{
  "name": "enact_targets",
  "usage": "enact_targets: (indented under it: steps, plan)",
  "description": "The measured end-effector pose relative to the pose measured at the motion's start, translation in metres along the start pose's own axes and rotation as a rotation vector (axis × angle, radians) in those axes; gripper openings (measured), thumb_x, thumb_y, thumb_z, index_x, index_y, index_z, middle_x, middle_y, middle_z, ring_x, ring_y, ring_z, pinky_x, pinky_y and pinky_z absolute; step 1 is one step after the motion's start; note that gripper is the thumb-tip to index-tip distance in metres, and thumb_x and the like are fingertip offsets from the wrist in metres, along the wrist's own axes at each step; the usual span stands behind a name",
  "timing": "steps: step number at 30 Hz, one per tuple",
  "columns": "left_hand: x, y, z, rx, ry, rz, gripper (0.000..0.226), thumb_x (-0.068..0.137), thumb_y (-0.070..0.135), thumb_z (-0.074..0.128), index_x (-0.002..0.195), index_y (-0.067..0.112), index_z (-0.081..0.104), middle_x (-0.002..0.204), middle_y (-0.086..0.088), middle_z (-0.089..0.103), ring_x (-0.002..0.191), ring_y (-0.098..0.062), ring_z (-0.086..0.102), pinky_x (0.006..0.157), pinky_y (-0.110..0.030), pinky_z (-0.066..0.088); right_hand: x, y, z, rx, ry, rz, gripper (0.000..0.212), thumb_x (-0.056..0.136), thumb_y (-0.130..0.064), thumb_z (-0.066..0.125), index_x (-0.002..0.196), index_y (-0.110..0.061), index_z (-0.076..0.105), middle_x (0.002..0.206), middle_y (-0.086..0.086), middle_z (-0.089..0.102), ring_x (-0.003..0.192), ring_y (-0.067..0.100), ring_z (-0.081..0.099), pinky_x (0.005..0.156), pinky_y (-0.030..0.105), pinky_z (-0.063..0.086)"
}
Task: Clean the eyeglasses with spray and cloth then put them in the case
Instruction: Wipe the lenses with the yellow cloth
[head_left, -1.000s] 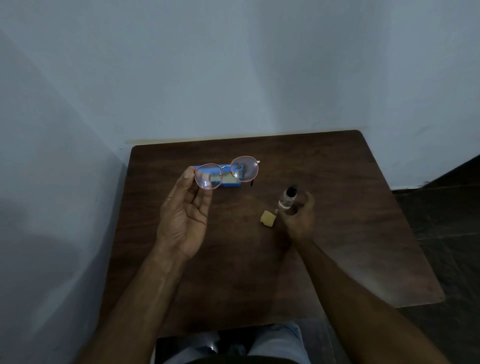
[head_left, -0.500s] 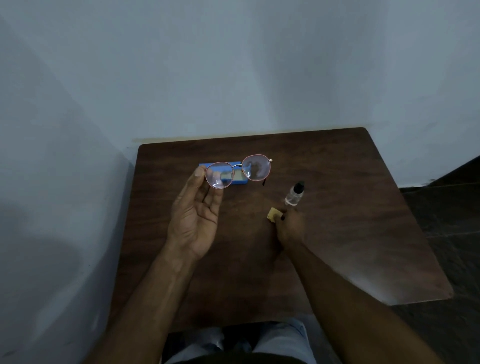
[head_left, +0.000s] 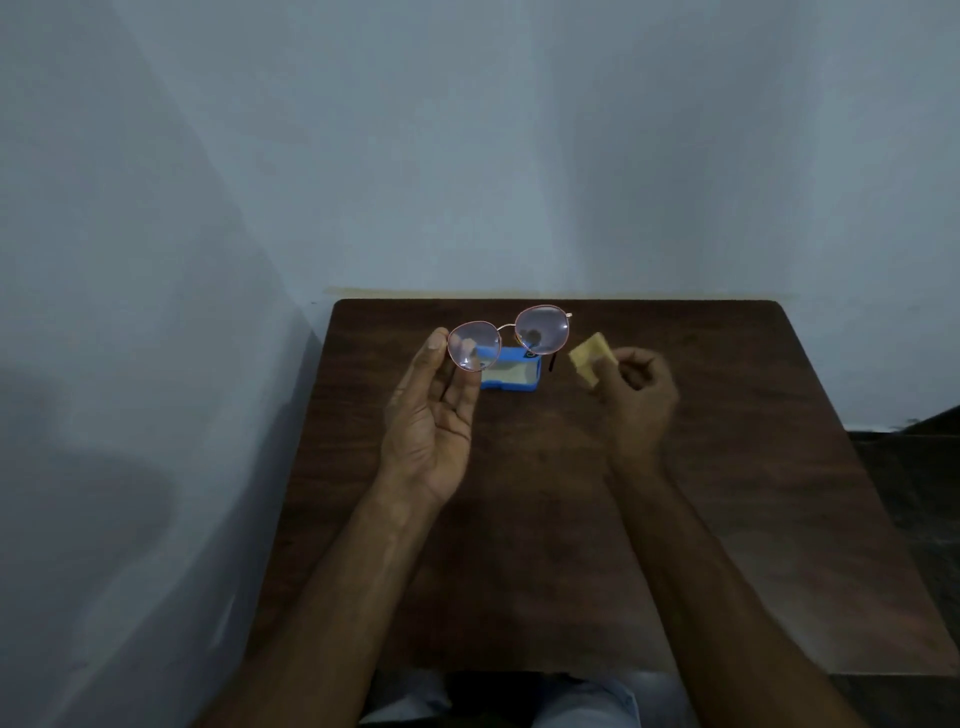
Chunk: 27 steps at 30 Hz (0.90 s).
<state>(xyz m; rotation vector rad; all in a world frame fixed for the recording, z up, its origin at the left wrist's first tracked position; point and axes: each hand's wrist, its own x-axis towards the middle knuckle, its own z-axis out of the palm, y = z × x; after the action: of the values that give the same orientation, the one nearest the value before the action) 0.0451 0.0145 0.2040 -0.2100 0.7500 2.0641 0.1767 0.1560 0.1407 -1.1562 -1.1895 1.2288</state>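
Note:
My left hand (head_left: 431, 421) holds the round, pink-rimmed eyeglasses (head_left: 543, 328) up by the left lens, palm towards me, lenses facing me. Behind them an open blue case (head_left: 511, 373) with a pale lining lies on the brown table (head_left: 727, 467). My right hand (head_left: 636, 395) is raised to the right of the glasses and pinches a small folded yellow cloth (head_left: 592, 358), close to the right lens but apart from it. The spray bottle is not visible; my right hand and arm may hide it.
The table stands in a corner, with pale walls (head_left: 467, 156) behind and to the left. Dark floor (head_left: 914, 467) shows past the table's right edge. My knees (head_left: 587, 701) are under the near edge.
My right hand let go of the spray bottle, picked up the yellow cloth from the table and lifted it towards the glasses. My left hand kept holding the glasses up.

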Motion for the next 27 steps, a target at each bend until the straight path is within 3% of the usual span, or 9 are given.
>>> enact_targets:
  steps: [4,7,10,13,15,17,21,27]
  plan:
    - [-0.002,0.001,0.004,-0.016,0.009,0.025,0.024,0.089,0.011,0.074,0.112,0.007,0.075,0.11,-0.014,0.079,0.095,-0.017,0.08,0.071,-0.025,0.065,-0.019,-0.077,0.003,0.085,0.029,-0.334,0.02,0.087,-0.008,0.08,0.099,-0.008,0.064,0.1,0.009,0.073,0.093,0.018,0.071,0.084,0.037,0.059]
    - [-0.004,-0.004,0.01,0.014,0.01,0.053,0.016,0.098,0.008,0.067,0.112,0.006,0.075,0.106,-0.013,0.08,0.094,-0.017,0.079,0.074,-0.026,0.066,-0.039,-0.105,0.016,-0.137,-0.068,-0.65,0.018,0.091,-0.009,0.08,0.101,-0.007,0.066,0.108,0.004,0.075,0.101,0.02,0.072,0.086,0.029,0.058]
    - [-0.01,-0.008,0.019,0.03,-0.014,0.052,0.032,0.095,0.012,0.071,0.124,0.0,0.071,0.106,-0.013,0.079,0.094,-0.018,0.078,0.079,-0.029,0.066,-0.055,-0.102,0.035,-0.385,-0.209,-0.873,0.024,0.091,-0.012,0.08,0.112,-0.004,0.073,0.11,0.006,0.073,0.104,0.023,0.067,0.086,0.028,0.057]
    - [-0.011,-0.009,0.024,0.097,-0.056,0.049,0.056,0.089,0.024,0.077,0.14,0.002,0.064,0.135,-0.02,0.069,0.117,-0.027,0.069,0.108,-0.042,0.054,-0.071,-0.092,0.045,-0.463,-0.302,-0.942,0.031,0.091,-0.012,0.079,0.12,-0.005,0.073,0.115,0.005,0.072,0.111,0.023,0.065,0.094,0.037,0.056]
    - [-0.009,-0.005,0.023,0.086,-0.088,0.053,0.072,0.083,0.03,0.084,0.144,0.002,0.059,0.141,-0.021,0.064,0.123,-0.029,0.063,0.117,-0.044,0.046,-0.083,-0.084,0.043,-0.441,-0.36,-0.969,0.029,0.093,-0.011,0.076,0.121,-0.003,0.073,0.123,0.005,0.072,0.119,0.023,0.065,0.101,0.037,0.054]
    - [-0.008,0.001,0.023,0.04,-0.117,0.033,0.081,0.077,0.032,0.092,0.143,-0.001,0.059,0.13,-0.016,0.067,0.115,-0.024,0.066,0.11,-0.038,0.051,-0.088,-0.076,0.037,-0.448,-0.403,-1.016,0.026,0.096,-0.009,0.073,0.122,-0.002,0.073,0.128,0.006,0.072,0.124,0.024,0.064,0.103,0.039,0.053]
    - [-0.01,-0.002,0.025,0.038,-0.061,0.11,0.057,0.093,0.02,0.076,0.141,-0.005,0.06,0.127,-0.017,0.069,0.101,-0.02,0.073,0.087,-0.029,0.063,-0.066,-0.071,0.033,-0.512,-0.318,-1.076,0.028,0.096,-0.002,0.073,0.124,-0.001,0.072,0.132,0.009,0.071,0.132,0.025,0.06,0.107,0.042,0.052]
    - [-0.018,-0.009,0.03,-0.011,-0.01,0.094,0.042,0.098,0.014,0.07,0.137,0.0,0.066,0.13,-0.018,0.072,0.092,-0.018,0.079,0.088,-0.03,0.063,-0.058,-0.076,0.041,-0.541,-0.235,-1.122,0.018,0.102,-0.013,0.065,0.111,-0.004,0.077,0.123,0.006,0.075,0.131,0.028,0.062,0.106,0.043,0.052]
